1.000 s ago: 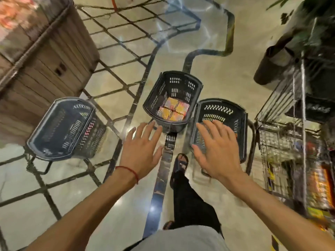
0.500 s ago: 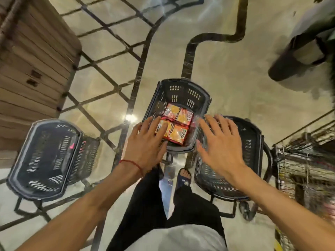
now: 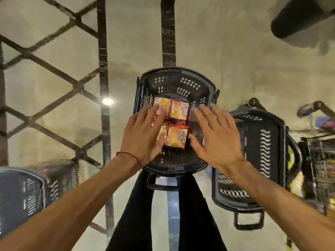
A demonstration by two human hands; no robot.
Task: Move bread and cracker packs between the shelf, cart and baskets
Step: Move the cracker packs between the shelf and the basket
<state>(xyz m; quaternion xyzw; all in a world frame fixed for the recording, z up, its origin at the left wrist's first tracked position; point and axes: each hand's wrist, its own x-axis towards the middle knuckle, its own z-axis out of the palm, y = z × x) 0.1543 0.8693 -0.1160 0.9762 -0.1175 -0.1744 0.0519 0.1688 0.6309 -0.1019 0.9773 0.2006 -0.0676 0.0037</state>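
Beige polished floor fills most of the frame. Dark bands cross it, making a lattice in the upper left and two straight strips running up from the centre.

Three dark plastic baskets stand on it. The left basket sits in the lower left corner, blurred. The right basket lies right of centre, its wavy slots showing pale and a handle loop at its near end. The middle basket stands at the centre of the frame, under the person's hands and just beside the right one. A wire cart shows at the right edge, too blurred to make out its load.

Black trousers run up from the bottom edge to the near end of the middle basket. Bare forearms reach in from the two lower corners.

The left hand is over the left side of the middle basket. Its grip is wide, with straight fingers laid across the left pair of packs; whether they press down I cannot tell. The right hand is spread over the basket's right side, grip wide too, holding nothing, its thumb near the lower right pack.

Four orange-red packs lie flat on the bottom of the middle basket, two by two and touching. A red thread circles the left wrist.
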